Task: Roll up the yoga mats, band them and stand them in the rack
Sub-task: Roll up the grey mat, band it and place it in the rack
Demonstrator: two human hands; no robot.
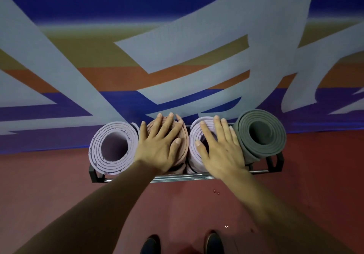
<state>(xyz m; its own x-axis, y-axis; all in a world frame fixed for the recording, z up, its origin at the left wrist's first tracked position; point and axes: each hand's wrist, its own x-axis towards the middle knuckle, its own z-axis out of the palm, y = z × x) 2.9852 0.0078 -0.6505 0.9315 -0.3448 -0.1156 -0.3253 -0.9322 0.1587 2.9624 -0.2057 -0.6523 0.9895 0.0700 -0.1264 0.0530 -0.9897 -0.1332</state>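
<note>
Several rolled yoga mats stand on end side by side in a low black and chrome rack [274,163] against the wall. From the left they are a lilac mat [98,151], a pink mat [183,137], a second lilac mat [195,133] and a grey mat [262,133]. My left hand [159,143] lies flat with spread fingers on top of the pink mat. My right hand [218,145] rests flat on top of the second lilac mat. No bands show from this angle.
A wall with a large blue, orange and pale grey mural [177,46] rises right behind the rack. The floor [59,184] is dark red. My two dark shoes [150,244] stand just in front of the rack.
</note>
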